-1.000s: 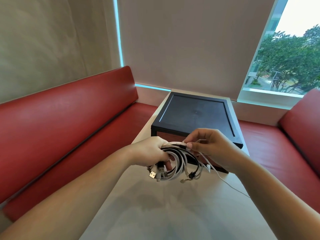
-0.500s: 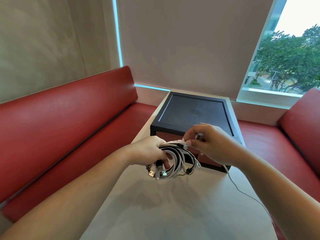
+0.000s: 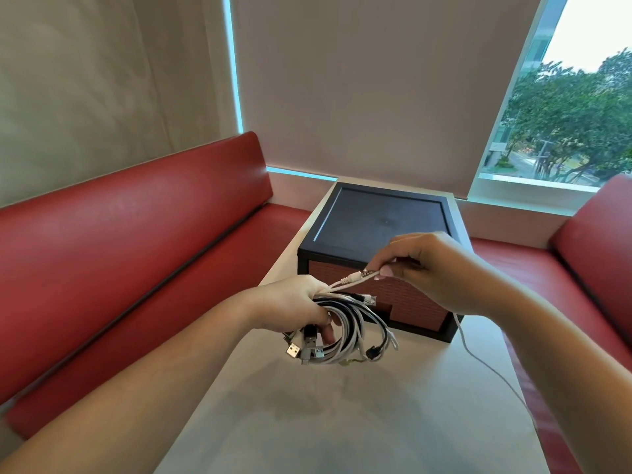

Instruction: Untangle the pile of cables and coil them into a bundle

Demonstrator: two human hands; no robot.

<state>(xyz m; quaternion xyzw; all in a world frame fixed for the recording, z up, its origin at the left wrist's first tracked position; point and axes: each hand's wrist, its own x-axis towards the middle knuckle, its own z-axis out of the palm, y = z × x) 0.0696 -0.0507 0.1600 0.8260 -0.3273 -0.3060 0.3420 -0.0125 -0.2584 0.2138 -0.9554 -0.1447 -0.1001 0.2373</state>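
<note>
Above table (image 3: 342,422): left hand (image 3: 290,307) clenches coiled cable bundle (image 3: 345,330), mostly gathered. Right hand (image 3: 427,268) pinches white cable (image 3: 352,279) near connector; loose tail trails across table, uncoiled. Last cable left to wind.

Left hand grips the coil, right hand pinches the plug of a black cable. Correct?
No. The head view shows the right hand pinching the plug of a white cable, not a black one. The left hand does grip the coil.
</note>
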